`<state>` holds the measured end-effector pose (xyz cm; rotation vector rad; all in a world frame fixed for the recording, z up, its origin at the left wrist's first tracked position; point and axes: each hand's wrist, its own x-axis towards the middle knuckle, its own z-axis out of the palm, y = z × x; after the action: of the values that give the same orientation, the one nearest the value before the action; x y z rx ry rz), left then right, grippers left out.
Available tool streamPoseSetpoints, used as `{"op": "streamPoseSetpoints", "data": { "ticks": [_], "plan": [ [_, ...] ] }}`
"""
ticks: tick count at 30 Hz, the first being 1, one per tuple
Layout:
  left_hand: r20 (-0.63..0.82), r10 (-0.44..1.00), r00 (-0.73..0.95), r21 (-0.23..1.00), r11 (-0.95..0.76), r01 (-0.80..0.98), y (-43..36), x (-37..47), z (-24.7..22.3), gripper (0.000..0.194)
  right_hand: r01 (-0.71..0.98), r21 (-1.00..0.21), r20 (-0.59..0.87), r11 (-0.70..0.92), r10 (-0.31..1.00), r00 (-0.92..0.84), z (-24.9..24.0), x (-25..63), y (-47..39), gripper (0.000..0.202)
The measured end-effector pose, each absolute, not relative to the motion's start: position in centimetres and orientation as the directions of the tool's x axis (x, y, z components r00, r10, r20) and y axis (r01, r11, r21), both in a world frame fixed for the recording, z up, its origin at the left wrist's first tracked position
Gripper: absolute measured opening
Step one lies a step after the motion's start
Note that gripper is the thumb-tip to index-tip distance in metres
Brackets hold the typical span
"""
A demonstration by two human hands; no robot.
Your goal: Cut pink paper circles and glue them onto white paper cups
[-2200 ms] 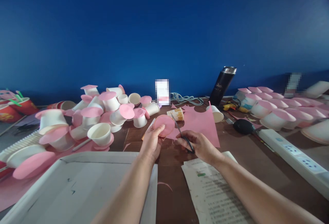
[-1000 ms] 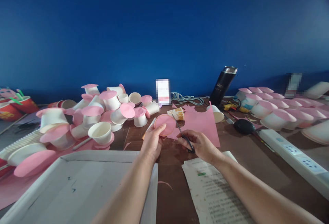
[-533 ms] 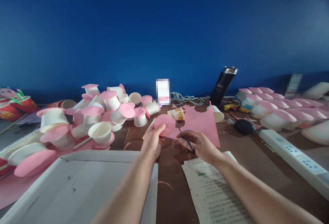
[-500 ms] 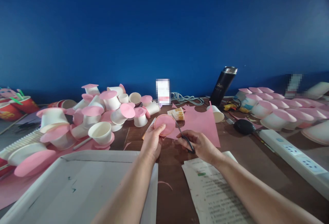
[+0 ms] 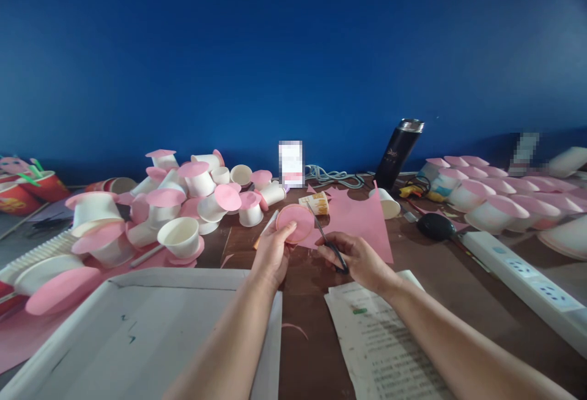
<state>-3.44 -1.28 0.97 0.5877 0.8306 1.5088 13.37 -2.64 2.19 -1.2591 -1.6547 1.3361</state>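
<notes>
A round pink paper piece (image 5: 300, 218) is pinched in my left hand (image 5: 274, 253), its thumb lying on the disc's face. My right hand (image 5: 355, 258) is closed round the dark handles of scissors (image 5: 326, 238), whose blades point up and away beside the disc's right edge. Behind the disc lies a patterned paper cup (image 5: 315, 203) on its side. A cut-out pink sheet (image 5: 362, 222) with curved edges rests on the brown table behind my right hand.
White cups with pink discs (image 5: 165, 204) crowd the left, more (image 5: 499, 210) the right. A white box lid (image 5: 174, 326) and printed paper (image 5: 385, 345) lie in front. A black bottle (image 5: 397, 152), phone (image 5: 290, 164), power strip (image 5: 527, 284) and black bulb (image 5: 435, 227) are around.
The pink disc in my left hand has shifted and turned very slightly to the right. My right hand and the scissors have barely moved.
</notes>
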Motion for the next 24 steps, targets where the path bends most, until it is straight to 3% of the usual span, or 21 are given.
{"op": "streamPoseSetpoints", "data": {
  "ticks": [24],
  "plan": [
    [-0.133, 0.984, -0.121, 0.794, 0.032, -0.607, -1.35, -3.35, 1.28, 0.033, 0.237, -0.971, -0.092, -0.01, 0.936, -0.339, 1.97, 13.46, -2.59, 0.04]
  ]
}}
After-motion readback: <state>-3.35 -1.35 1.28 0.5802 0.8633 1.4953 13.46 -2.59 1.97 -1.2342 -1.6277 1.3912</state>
